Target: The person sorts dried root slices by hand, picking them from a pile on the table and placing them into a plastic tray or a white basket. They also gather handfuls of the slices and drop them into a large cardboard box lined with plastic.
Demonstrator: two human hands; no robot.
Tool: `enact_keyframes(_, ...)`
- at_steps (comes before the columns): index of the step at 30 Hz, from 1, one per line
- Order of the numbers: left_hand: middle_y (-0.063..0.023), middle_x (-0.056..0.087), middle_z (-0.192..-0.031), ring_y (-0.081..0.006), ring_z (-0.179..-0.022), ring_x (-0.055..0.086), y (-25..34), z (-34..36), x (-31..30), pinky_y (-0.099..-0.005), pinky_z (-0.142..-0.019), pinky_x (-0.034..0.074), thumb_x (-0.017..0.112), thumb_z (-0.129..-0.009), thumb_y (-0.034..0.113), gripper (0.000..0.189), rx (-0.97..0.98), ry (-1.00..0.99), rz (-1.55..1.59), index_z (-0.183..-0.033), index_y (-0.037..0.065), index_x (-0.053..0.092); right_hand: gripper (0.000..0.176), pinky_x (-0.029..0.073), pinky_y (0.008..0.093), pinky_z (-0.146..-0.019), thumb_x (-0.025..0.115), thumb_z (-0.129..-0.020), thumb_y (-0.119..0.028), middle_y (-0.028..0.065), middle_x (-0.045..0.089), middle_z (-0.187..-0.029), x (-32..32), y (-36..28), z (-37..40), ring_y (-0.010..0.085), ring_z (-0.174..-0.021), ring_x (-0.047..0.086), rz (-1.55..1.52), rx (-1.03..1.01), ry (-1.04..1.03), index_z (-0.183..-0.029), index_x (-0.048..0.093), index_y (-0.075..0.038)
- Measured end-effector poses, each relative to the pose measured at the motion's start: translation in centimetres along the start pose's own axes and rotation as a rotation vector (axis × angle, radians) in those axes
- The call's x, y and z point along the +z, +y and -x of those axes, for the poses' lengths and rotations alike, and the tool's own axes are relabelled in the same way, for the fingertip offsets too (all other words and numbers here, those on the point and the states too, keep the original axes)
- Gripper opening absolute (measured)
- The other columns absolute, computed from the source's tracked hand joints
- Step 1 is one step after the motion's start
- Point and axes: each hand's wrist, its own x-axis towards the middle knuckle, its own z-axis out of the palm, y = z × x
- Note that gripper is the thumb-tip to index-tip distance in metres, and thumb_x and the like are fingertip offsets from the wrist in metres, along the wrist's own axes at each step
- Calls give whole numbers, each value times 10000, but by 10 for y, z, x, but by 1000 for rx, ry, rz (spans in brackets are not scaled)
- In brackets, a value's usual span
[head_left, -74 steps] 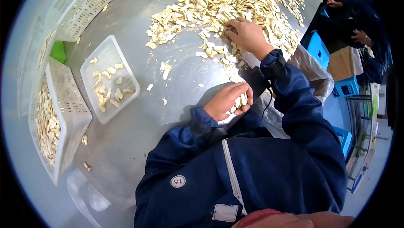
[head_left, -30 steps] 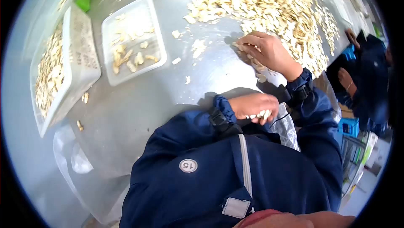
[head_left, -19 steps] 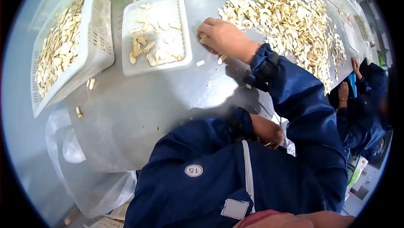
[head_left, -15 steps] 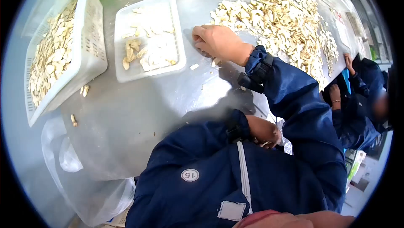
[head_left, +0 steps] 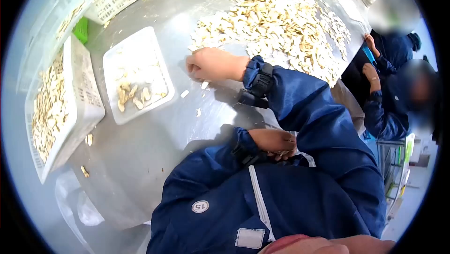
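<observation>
Right hand down on the metal between pile and tray, left hand cupped at the near edge

The step in hand looks like picking slices by hand. The right hand [head_left: 215,64] is low over the worktop [head_left: 140,151], just off the near-left corner of the slice pile [head_left: 276,24], which spreads towards the far right. Its fingers are curled inward; whether their tips pinch a slice, I cannot tell. Two loose slices [head_left: 184,93] [head_left: 205,85] lie just beside it, on the near side.

The left hand [head_left: 274,142] is by the worktop's near edge, close to the jacket, with fingers bent under and seemingly closed around a few pale slices [head_left: 282,153].

Left of the right hand, the shallow white tray [head_left: 146,112] holds scattered pieces; beyond it, by the left edge, a tilted basket [head_left: 86,90] is heaped with more.

Any further pick calls for fingertips close to the metal, I judge, with the left hand kept closed so nothing drops.
</observation>
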Motion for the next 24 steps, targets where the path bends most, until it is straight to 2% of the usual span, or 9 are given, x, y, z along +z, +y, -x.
enact_keyframes(3, -8, 660, -814, -75, -627, 625, -1, -1, 3, -224, -509, 458, 461, -1089, 426, 412, -66, 20, 19, -1003, 65, 640, 249, 561, 421, -809, 702, -905, -172, 170, 715, -975, -8, -20, -15, 334, -892, 715, -115, -35, 180, -1116, 700, -39)
enact_keyframes(5, -4, 648, -826, -71, -631, 617, 2, -2, 2, -221, -507, 454, 457, -1100, 452, 440, -162, 20, 51, -1004, 63, 637, 403, 564, 401, -967, 704, -973, -248, 175, 670, -1272, -13, -41, -18, 303, -1100, 702, -453, -169, 286, -1333, 638, -79)
enact_keyframes(10, -4, 628, -830, -73, -628, 600, 2, -1, 6, -225, -508, 453, 424, -1122, 440, 452, -42, 39, 93, -996, 57, 629, 450, 513, 464, -1076, 697, -997, -320, 188, 587, -1437, -32, -2, 14, 366, -1276, 616, 14, -215, 380, -1391, 619, -118)
enact_keyframes(14, -18, 654, -873, -82, -672, 610, -2, -5, 0, -232, -558, 467, 413, -1133, 387, 413, -16, -35, 58, -986, 68, 629, 476, 501, 463, -1104, 704, -993, -399, 199, 535, -1530, -61, 89, 93, 393, -1304, 603, 389, 249, 454, -1404, 646, -166)
enact_keyframes(17, -18, 642, -854, -92, -673, 612, 13, -2, -1, -236, -562, 467, 409, -1132, 373, 401, -67, -18, 44, -988, 66, 624, 652, 371, 525, -1213, 621, -978, -611, 184, 485, -1588, -81, 139, 163, 431, -1484, 414, 680, 664, 505, -1456, 615, -168)
enact_keyframes(19, -20, 642, -862, -96, -683, 616, 9, -5, -1, -238, -565, 467, 409, -1130, 356, 380, -89, 6, 74, -1003, 69, 623, 642, 362, 563, -1212, 551, -999, -639, 173, 463, -1605, -79, 152, 197, 468, -1491, 381, 568, 648, 457, -1444, 622, -182)
enact_keyframes(20, -21, 642, -866, -98, -687, 618, 8, -5, -2, -239, -567, 466, 409, -1128, 348, 369, -101, 20, 85, -1011, 70, 622, 561, 395, 536, -1196, 599, -1001, -552, 170, 473, -1594, -70, 141, 206, 442, -1481, 405, 562, 718, 384, -1408, 644, -169)
enact_keyframes(21, -23, 644, -873, -97, -693, 617, 8, -4, -2, -239, -569, 464, 409, -1128, 346, 365, -90, 34, 97, -1016, 70, 620, 471, 445, 490, -1163, 677, -980, -422, 170, 488, -1574, -68, 136, 222, 404, -1428, 484, 395, 454, 412, -1382, 668, -177)
enact_keyframes(24, -33, 649, -903, -93, -705, 604, 5, -1, -2, -232, -577, 452, 407, -1135, 339, 355, -67, 67, 164, -1032, 67, 611, 384, 511, 457, -1073, 759, -934, -259, 156, 558, -1489, -58, 88, 248, 373, -1281, 609, 301, 272, 420, -1302, 717, -160)
